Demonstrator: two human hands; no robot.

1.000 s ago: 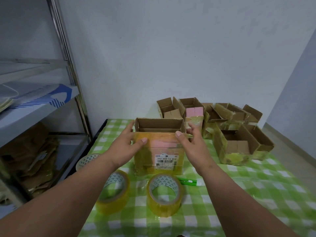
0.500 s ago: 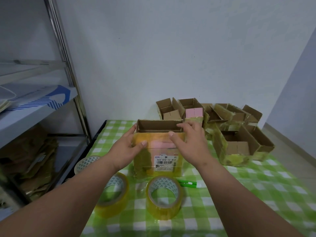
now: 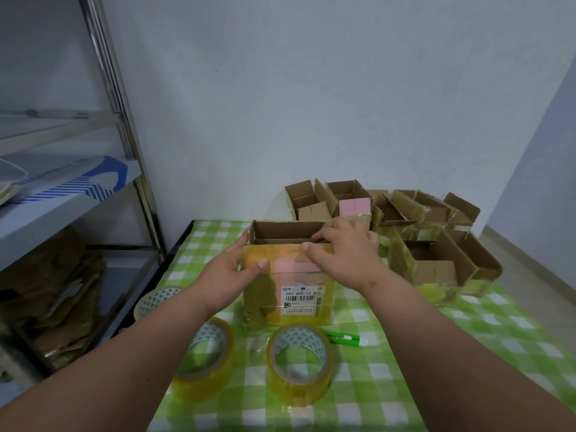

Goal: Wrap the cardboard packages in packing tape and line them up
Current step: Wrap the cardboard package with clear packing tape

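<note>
**Both hands on open box, mid-table**

Box (image 3: 290, 275) sits at table (image 3: 405, 353) center, top open, front face already glossy with yellowish tape, white barcode label at its lower right. Left hand (image 3: 232, 271) grasps the box's left front corner: thumb on the front face, fingers round the side. Right hand (image 3: 346, 254) lies over the top front edge toward the right corner, fingers draped on the rim, thumb on the front; looks like a loose hold, fingers not clenched.

Risks, judged from here:
- Box is light and open; a push from the right hand could slide or tip it toward 12 o'clock, into the stack of boxes (image 3: 420, 232) behind.
- Flaps open, so pressing on the rim may crush the cardboard.
- Tape rolls sit just at 6 o'clock of the box; an elbow or a box pulled back could knock one rolling off the near edge.
- Wrinkled tape at the box's lower left may snag or stick to the cloth when it is moved.

Counts:
- Held box: 1.
- Boxes at 1–2 o'clock: roughly 6–7, overlapping, exact number unclear.
- Tape rolls: 3 — one at 6 o'clock (image 3: 300, 360), one at 7 (image 3: 205, 357), one at 8–9 near the table edge (image 3: 157, 299).
- Green cutter (image 3: 341, 339) at 5 o'clock: 1.
- Metal shelf (image 3: 103, 194) at 9 o'clock: 1.
</note>
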